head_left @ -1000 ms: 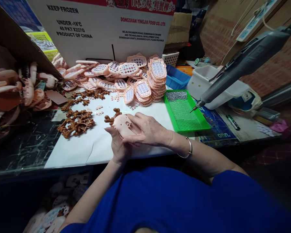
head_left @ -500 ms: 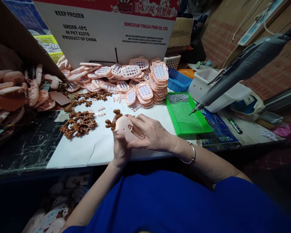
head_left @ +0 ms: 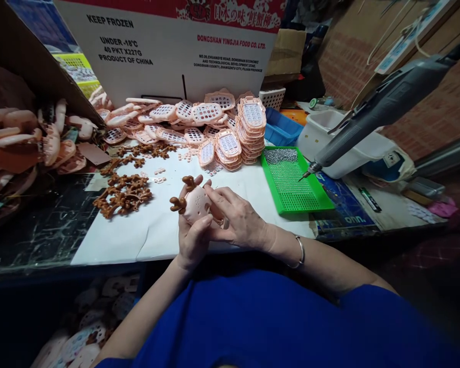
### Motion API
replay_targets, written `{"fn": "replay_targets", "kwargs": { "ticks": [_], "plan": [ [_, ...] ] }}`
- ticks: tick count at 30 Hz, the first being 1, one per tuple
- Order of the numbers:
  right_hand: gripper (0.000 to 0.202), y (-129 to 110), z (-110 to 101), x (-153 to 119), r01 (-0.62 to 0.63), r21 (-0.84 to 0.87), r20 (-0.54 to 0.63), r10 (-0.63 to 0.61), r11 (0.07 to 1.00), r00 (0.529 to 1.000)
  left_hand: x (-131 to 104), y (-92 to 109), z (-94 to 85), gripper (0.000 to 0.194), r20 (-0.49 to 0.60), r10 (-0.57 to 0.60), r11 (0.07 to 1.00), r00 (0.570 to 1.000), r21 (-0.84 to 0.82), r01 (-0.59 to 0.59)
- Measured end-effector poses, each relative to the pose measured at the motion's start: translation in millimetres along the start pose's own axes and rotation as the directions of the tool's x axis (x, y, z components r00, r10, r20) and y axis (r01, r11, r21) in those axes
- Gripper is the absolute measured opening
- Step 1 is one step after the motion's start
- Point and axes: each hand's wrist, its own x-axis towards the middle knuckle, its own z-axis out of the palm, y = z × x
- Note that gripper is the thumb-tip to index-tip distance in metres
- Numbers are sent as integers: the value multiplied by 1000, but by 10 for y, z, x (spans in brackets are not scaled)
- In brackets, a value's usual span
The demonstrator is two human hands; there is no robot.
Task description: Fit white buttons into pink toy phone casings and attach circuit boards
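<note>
A pale pink plastic toy shell (head_left: 196, 205) with two brown antler pieces (head_left: 178, 205) on its far left end is held between both hands, above the white work surface. My left hand (head_left: 192, 237) wraps its left and near side, thumb lying across the front. My right hand (head_left: 235, 217) grips the right side, with fingers over the top edge; part of the shell is hidden beneath them. Left of the hands lies a heap of loose brown antler pieces (head_left: 123, 196). Small pink bits (head_left: 160, 175) are scattered behind it.
Pink perforated panels (head_left: 207, 113) are piled at the back, beside a stack of keypad panels (head_left: 253, 115). A green tray (head_left: 299, 197) holds small screws. Above it hangs a grey electric screwdriver (head_left: 375, 112). Pink shells (head_left: 13, 133) fill the left side; a white bin (head_left: 325, 128) stands right.
The toy shell has tilted and turned slightly in my hands, its antlers shifting a little to the right. My left thumb has slid up across its face.
</note>
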Motion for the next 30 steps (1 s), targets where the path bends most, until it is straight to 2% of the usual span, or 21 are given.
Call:
{"fn": "replay_targets", "kwargs": {
  "ticks": [3,8,11,13,16,18,20,25,30],
  "plan": [
    [68,10,-5,-6,-17,98,-11,19,995,1000,-11,-20,27,49,-23,8,1000,1000,10,-7],
    [66,-8,32,-43,-40,104,-120,53,994,991,-73,-58,64,34,-173,132,983,976,151,-106],
    [56,-11,26,-52,-62,226,-165,101,972,981,-136,-72,44,34,-156,155,977,975,171,-128],
    [47,2,-10,-37,-137,417,-146,215,899,966,-175,-78,10,36,-115,153,975,981,178,-132],
    [38,30,-102,5,-284,683,9,381,673,925,-211,-92,-63,41,-52,137,968,989,220,-123],
    [31,41,-171,27,-350,773,117,423,530,899,-222,-107,-115,42,-4,114,963,993,245,-110],
    [26,39,-230,34,-374,802,153,445,465,883,-231,-123,-157,38,42,80,956,996,279,-89],
    [24,24,-283,-10,-361,764,120,432,535,894,-241,-119,-172,31,88,80,940,993,325,-104],
    [20,49,-278,-68,-302,801,77,412,516,908,-235,-86,-100,27,136,41,910,990,405,-93]
  ]
}}
